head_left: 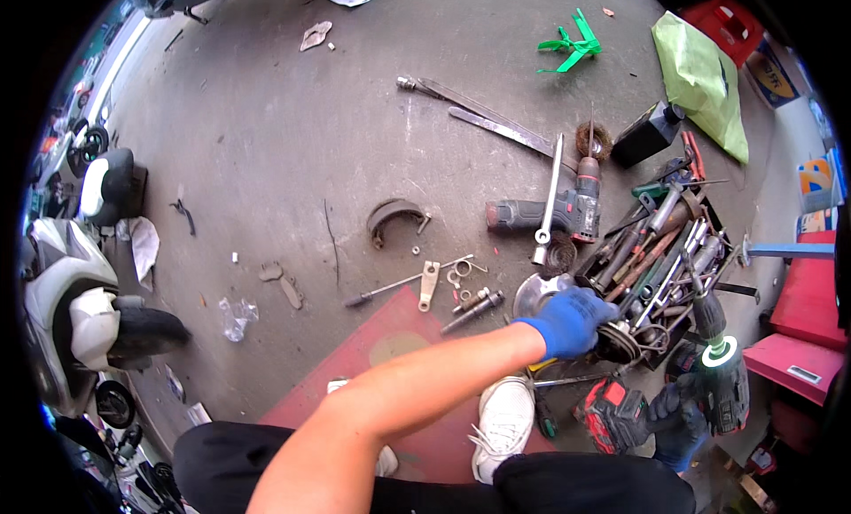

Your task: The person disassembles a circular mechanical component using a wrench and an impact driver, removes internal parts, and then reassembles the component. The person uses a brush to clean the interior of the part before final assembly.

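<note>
My right hand (681, 425), in a dark blue glove, is wrapped round the grip of a cordless drill (729, 392). The drill points away from me, with a lit ring behind its dark chuck and a red and black battery (612, 415) at its base. My left hand (572, 323), in a blue glove, reaches across to the near left edge of a heap of hand tools (660, 257). Its fingers are curled down beside a round metal part (618, 344), and what they grip is hidden. A shiny metal disc (536, 294) lies just behind that hand.
Beyond the heap lie another cordless drill (581, 199), a long wrench (551, 195), wire brush wheels and a black bottle (649, 135). A curved brake shoe (396, 220) and small parts lie mid-floor. A scooter (75, 284) stands left, a red metal box (802, 337) right.
</note>
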`<action>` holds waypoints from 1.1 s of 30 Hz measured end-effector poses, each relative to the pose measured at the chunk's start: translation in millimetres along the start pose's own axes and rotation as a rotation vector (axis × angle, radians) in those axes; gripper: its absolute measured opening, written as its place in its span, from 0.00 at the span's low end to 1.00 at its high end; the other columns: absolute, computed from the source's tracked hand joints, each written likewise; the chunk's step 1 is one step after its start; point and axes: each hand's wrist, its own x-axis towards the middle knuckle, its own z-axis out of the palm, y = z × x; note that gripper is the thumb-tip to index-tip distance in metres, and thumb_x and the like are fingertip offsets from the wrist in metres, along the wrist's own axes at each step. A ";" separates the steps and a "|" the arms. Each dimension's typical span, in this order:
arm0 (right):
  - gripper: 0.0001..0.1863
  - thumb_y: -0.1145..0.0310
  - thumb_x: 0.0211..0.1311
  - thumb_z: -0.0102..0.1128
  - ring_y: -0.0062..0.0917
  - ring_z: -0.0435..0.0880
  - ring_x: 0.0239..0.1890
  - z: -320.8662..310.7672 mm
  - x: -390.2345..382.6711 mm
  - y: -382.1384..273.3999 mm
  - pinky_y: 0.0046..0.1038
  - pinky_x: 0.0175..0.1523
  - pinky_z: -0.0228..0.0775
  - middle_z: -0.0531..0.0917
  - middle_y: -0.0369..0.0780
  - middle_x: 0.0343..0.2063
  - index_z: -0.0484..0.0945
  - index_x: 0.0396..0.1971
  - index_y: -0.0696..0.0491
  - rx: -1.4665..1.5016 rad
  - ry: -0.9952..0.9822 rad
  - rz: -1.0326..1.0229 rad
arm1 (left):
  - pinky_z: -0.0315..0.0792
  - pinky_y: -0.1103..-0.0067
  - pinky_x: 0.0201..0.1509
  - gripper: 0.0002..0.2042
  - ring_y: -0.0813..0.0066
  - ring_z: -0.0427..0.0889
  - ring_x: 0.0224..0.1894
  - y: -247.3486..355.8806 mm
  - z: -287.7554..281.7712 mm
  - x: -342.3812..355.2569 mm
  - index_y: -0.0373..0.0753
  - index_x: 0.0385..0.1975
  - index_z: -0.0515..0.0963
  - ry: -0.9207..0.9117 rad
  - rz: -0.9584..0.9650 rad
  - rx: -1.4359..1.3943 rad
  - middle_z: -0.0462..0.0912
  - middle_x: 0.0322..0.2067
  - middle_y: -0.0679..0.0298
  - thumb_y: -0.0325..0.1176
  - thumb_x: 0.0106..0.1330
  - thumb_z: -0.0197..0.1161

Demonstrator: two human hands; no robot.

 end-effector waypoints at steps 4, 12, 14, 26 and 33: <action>0.27 0.59 0.54 0.61 0.25 0.68 0.27 32.0 20.1 -44.8 0.29 0.32 0.63 0.69 0.36 0.27 0.70 0.53 0.55 -0.065 -0.109 -0.080 | 0.75 0.69 0.49 0.16 0.60 0.83 0.39 27.2 -66.2 -9.4 0.38 0.42 0.81 0.151 -0.239 -0.547 0.84 0.35 0.54 0.36 0.54 0.65; 0.23 0.60 0.58 0.57 0.25 0.72 0.25 181.0 85.6 -132.4 0.28 0.31 0.67 0.73 0.38 0.26 0.71 0.50 0.58 -0.126 -0.255 -0.267 | 0.79 0.74 0.48 0.15 0.72 0.83 0.46 97.8 -319.2 -90.3 0.34 0.54 0.73 0.419 0.012 -1.017 0.82 0.47 0.58 0.31 0.70 0.58; 0.22 0.60 0.58 0.56 0.25 0.73 0.25 227.1 88.7 -138.4 0.28 0.30 0.69 0.74 0.38 0.26 0.71 0.49 0.59 -0.170 -0.324 -0.237 | 0.80 0.73 0.48 0.13 0.69 0.84 0.47 65.1 -302.2 -130.5 0.34 0.53 0.74 0.506 0.029 -1.206 0.82 0.49 0.56 0.29 0.71 0.56; 0.13 0.68 0.56 0.59 0.32 0.81 0.32 297.8 53.4 -57.9 0.34 0.40 0.74 0.80 0.44 0.29 0.78 0.39 0.60 -0.022 -0.297 0.397 | 0.80 0.75 0.43 0.10 0.73 0.86 0.35 67.4 -295.9 -238.2 0.33 0.40 0.83 0.956 -0.360 -0.542 0.87 0.33 0.57 0.26 0.63 0.58; 0.20 0.76 0.57 0.63 0.23 0.79 0.31 341.1 50.2 -38.3 0.26 0.35 0.73 0.82 0.39 0.36 0.76 0.51 0.59 -0.325 -0.514 0.147 | 0.79 0.78 0.38 0.16 0.76 0.85 0.33 45.8 -312.4 -229.4 0.26 0.45 0.78 1.087 -0.345 -0.330 0.86 0.34 0.56 0.23 0.55 0.62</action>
